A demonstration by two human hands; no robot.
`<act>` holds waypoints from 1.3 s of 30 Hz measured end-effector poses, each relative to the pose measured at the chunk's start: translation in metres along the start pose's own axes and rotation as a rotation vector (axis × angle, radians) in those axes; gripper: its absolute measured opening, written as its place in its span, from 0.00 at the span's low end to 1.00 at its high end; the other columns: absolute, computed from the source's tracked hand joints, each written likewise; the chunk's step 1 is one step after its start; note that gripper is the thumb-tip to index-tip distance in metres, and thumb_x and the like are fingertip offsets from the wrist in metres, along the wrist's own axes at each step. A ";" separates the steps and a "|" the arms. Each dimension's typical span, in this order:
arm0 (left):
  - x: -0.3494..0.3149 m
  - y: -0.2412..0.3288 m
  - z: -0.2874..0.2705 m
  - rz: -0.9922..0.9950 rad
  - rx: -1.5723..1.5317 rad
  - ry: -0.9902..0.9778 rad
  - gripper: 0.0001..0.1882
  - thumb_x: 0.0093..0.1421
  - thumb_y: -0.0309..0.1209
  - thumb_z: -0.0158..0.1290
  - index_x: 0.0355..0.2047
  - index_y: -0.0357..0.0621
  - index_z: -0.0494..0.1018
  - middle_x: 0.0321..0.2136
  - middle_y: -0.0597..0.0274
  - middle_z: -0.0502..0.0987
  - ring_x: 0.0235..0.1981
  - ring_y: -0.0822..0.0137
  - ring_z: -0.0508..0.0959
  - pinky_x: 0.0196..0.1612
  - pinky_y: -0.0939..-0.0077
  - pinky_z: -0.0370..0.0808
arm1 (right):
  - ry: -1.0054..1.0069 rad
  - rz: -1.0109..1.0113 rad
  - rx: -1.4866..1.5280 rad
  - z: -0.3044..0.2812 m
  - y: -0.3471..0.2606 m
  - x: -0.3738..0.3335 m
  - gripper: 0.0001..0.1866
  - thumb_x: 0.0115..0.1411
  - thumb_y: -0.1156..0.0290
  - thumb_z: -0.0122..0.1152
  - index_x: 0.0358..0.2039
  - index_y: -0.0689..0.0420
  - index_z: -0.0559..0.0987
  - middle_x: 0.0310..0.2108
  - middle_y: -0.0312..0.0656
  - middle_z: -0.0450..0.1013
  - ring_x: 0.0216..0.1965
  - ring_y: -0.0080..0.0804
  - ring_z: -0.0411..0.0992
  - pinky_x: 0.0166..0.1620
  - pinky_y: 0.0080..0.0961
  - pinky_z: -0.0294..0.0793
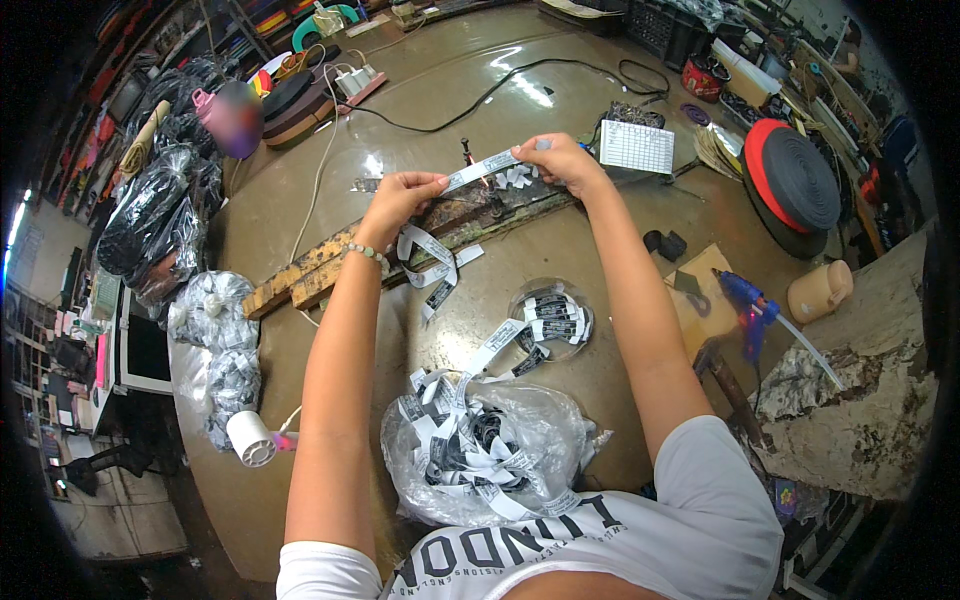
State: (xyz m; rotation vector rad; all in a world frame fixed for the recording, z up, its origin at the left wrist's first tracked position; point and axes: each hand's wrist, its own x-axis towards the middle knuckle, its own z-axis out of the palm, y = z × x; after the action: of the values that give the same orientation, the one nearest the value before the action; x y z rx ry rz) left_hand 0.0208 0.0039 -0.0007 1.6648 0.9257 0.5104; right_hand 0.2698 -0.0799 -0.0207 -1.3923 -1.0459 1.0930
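A white printed label ribbon [482, 172] is stretched between my two hands. My left hand [405, 203] pinches its left end, and my right hand [562, 163] pinches the right end. Below my left hand, more label strip [425, 262] hangs in loops over worn wooden bars [325, 262] and onto the table. Small cut white pieces [518, 178] lie under the ribbon, beside a dark metal fixture [467, 152]. Closer to me, a clear round container [588, 325] holds folded labels. A clear plastic bag [560, 425] near my body is full of tangled label strips.
A blue glue gun [745, 295], a beige mug [820, 290] and a hammer [738, 400] are at the right. Rolls of grey and red webbing [793, 180] lie beyond them. A black cable [440, 125] crosses the table [420, 60]. Plastic-wrapped bundles [215, 320] line the left edge.
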 end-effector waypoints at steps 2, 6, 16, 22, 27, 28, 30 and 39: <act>0.000 -0.001 0.000 -0.006 0.028 -0.011 0.13 0.53 0.35 0.57 0.35 0.38 0.77 0.24 0.74 0.73 0.21 0.83 0.63 0.25 0.88 0.60 | 0.008 0.022 -0.018 0.003 0.004 0.001 0.09 0.52 0.64 0.63 0.24 0.56 0.75 0.13 0.26 0.59 0.13 0.13 0.52 0.16 0.16 0.46; -0.003 0.000 0.002 -0.009 0.044 0.003 0.13 0.53 0.34 0.58 0.34 0.37 0.77 0.23 0.74 0.73 0.20 0.83 0.63 0.24 0.88 0.60 | 0.001 0.034 -0.080 0.003 0.005 -0.001 0.09 0.53 0.64 0.61 0.24 0.55 0.75 0.13 0.26 0.60 0.11 0.13 0.51 0.15 0.15 0.46; -0.008 0.006 0.006 0.019 -0.122 -0.008 0.13 0.54 0.33 0.56 0.37 0.38 0.75 0.24 0.75 0.72 0.21 0.83 0.64 0.24 0.89 0.59 | 0.140 -0.229 0.228 0.029 -0.007 0.000 0.09 0.54 0.64 0.57 0.28 0.57 0.74 0.19 0.29 0.67 0.18 0.13 0.60 0.20 0.13 0.56; -0.007 0.004 0.010 0.017 -0.117 0.013 0.13 0.54 0.33 0.57 0.36 0.38 0.76 0.23 0.75 0.73 0.19 0.84 0.64 0.21 0.90 0.59 | -0.038 -0.150 -0.069 0.045 -0.004 0.001 0.11 0.52 0.65 0.59 0.30 0.59 0.78 0.25 0.32 0.72 0.26 0.16 0.65 0.30 0.13 0.63; -0.005 0.005 0.010 0.021 -0.107 0.014 0.13 0.53 0.33 0.58 0.36 0.37 0.76 0.22 0.73 0.74 0.18 0.84 0.65 0.19 0.90 0.59 | -0.018 -0.179 -0.110 0.042 -0.003 0.000 0.11 0.52 0.65 0.59 0.30 0.59 0.79 0.24 0.32 0.72 0.26 0.16 0.65 0.30 0.13 0.63; -0.005 0.005 0.011 0.021 -0.098 0.007 0.13 0.53 0.33 0.58 0.36 0.37 0.76 0.22 0.73 0.74 0.17 0.84 0.64 0.19 0.90 0.59 | -0.032 -0.196 -0.115 0.042 -0.002 0.001 0.11 0.52 0.65 0.60 0.29 0.59 0.79 0.24 0.32 0.72 0.26 0.16 0.65 0.30 0.13 0.63; -0.003 0.004 0.011 0.018 -0.067 0.010 0.13 0.52 0.33 0.58 0.35 0.37 0.76 0.21 0.72 0.74 0.17 0.83 0.64 0.19 0.89 0.59 | -0.011 -0.144 -0.181 0.041 0.004 0.003 0.11 0.52 0.65 0.60 0.29 0.59 0.79 0.24 0.33 0.72 0.26 0.17 0.65 0.30 0.15 0.64; -0.004 0.006 0.011 -0.012 0.026 0.025 0.13 0.54 0.35 0.57 0.35 0.38 0.76 0.23 0.74 0.73 0.19 0.83 0.65 0.22 0.89 0.59 | 0.149 -0.215 -0.294 0.032 0.013 0.008 0.11 0.46 0.68 0.64 0.27 0.62 0.78 0.21 0.38 0.72 0.23 0.23 0.67 0.28 0.21 0.66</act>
State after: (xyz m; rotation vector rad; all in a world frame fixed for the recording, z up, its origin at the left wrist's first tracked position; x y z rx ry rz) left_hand 0.0282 -0.0064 0.0020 1.6784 0.9636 0.5144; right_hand 0.2404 -0.0667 -0.0356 -1.5256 -1.2496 0.6876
